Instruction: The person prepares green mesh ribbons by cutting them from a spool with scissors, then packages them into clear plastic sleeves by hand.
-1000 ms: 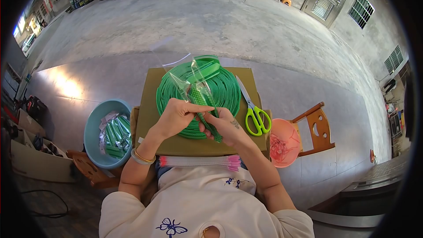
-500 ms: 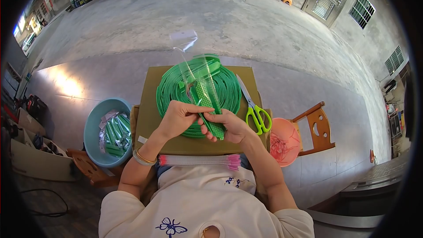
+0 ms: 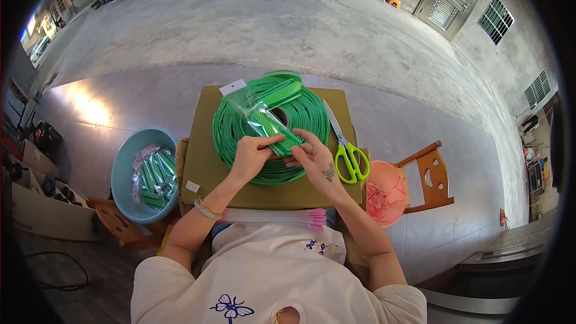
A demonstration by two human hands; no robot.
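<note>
A clear plastic bag with a white header slants over a large coil of green ribbon. A folded green ribbon with pale dots appears to lie inside the bag. My left hand pinches the bag's near left edge between thumb and fingers. At the near right end, my right hand grips the bag with its thumb, the index finger lying along the edge. Another dotted green ribbon piece rests on top of the coil. Scissors with lime-green handles lie right of the coil.
The coil sits on an olive-brown board. A blue basin holding several filled bags stands at left. On the right are a pink basin with thin red strips and a wooden chair. Pink-tipped clear strips lie near my lap.
The bag has tilted leftward and come down lower over the coil, with the dotted ribbon lying further inside it. Both hands moved slightly away from me, and the right hand changed its grip.
</note>
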